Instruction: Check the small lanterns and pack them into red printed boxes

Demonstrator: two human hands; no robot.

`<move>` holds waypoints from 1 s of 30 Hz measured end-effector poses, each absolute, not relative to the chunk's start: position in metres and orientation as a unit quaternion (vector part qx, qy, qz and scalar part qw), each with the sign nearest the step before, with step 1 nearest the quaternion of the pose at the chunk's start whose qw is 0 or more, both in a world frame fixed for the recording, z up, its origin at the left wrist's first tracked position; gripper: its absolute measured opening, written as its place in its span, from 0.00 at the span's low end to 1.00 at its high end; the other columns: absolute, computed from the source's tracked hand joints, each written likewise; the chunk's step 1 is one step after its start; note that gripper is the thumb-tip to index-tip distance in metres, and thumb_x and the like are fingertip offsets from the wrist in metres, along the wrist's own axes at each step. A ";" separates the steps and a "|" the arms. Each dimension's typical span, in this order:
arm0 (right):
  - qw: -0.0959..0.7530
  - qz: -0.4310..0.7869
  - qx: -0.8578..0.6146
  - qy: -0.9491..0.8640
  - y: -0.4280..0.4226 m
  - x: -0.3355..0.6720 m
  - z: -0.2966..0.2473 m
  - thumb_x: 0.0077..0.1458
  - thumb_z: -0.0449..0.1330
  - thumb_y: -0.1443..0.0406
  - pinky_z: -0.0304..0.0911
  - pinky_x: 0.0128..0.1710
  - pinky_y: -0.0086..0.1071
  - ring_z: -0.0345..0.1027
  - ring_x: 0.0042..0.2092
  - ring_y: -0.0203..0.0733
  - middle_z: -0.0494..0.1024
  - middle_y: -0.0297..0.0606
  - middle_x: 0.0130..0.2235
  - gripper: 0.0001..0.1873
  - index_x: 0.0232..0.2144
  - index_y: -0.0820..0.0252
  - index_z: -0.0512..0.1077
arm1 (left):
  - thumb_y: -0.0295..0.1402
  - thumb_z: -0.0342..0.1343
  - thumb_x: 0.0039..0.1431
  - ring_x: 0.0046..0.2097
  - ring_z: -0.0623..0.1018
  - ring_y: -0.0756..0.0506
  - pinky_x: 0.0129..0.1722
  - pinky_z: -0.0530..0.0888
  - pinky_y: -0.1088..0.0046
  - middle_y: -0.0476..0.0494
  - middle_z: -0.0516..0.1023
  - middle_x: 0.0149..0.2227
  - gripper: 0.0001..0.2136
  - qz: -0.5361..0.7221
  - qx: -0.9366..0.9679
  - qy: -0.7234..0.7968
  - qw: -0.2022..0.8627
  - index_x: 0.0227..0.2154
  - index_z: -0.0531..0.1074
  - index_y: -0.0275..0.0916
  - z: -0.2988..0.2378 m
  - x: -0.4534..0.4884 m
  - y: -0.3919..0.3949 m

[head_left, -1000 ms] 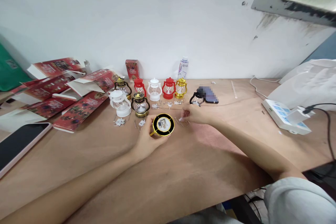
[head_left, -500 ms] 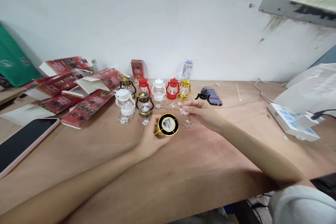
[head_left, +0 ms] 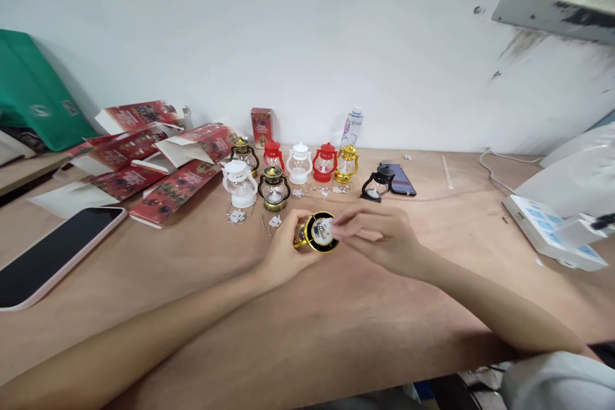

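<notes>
My left hand (head_left: 283, 245) is wrapped around a small gold mini lantern (head_left: 316, 234). The lantern lies tipped so its black-and-gold round base faces me, with an open battery compartment in the middle. Against that base, the fingertips of my right hand (head_left: 387, 237) pinch a small white plastic piece (head_left: 327, 225), partly hidden by the fingers. Beyond my hands stand other mini lanterns: a white lantern (head_left: 240, 186), a bronze-black lantern (head_left: 274, 192), a red lantern (head_left: 325, 163), a gold lantern (head_left: 346, 165) and a tilted black lantern (head_left: 378, 184).
Wire handles and white pieces (head_left: 237, 216) lie before the lanterns. Red cardboard boxes (head_left: 177, 192) are heaped at left, near a large phone (head_left: 57, 256). A bottle (head_left: 353, 128) and another phone (head_left: 402, 180) are behind. A power strip (head_left: 552, 230) sits at right.
My right hand has moved from the small parts beyond the lantern back to its base, carrying the white piece. My left hand still holds the gold lantern.
</notes>
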State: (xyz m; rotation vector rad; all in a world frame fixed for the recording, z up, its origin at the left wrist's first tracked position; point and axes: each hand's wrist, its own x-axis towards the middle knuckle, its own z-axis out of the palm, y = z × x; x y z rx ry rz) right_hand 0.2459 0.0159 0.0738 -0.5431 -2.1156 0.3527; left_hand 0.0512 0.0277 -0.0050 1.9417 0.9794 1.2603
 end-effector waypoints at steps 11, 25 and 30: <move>0.363 -0.060 -0.187 -0.911 0.005 0.249 0.062 0.55 0.54 0.79 0.72 0.36 0.34 0.73 0.40 0.42 0.79 0.44 0.40 0.14 0.40 0.62 0.71 | 0.33 0.64 0.50 0.43 0.74 0.44 0.42 0.70 0.69 0.44 0.73 0.42 0.19 0.475 0.755 0.363 0.270 0.42 0.63 0.40 -0.003 0.051 0.026; 0.351 -0.098 -0.188 -0.912 0.002 0.245 0.065 0.56 0.54 0.78 0.70 0.34 0.33 0.72 0.35 0.40 0.80 0.43 0.37 0.11 0.37 0.63 0.71 | 0.33 0.65 0.49 0.42 0.74 0.44 0.41 0.71 0.69 0.45 0.72 0.41 0.20 0.470 0.766 0.354 0.258 0.43 0.63 0.40 -0.006 0.050 0.028; 0.348 -0.097 -0.186 -0.914 0.002 0.244 0.066 0.57 0.55 0.76 0.69 0.34 0.33 0.72 0.36 0.40 0.79 0.45 0.37 0.07 0.37 0.65 0.71 | 0.33 0.65 0.49 0.42 0.74 0.44 0.40 0.71 0.69 0.45 0.72 0.41 0.20 0.466 0.768 0.358 0.255 0.42 0.63 0.40 -0.005 0.050 0.028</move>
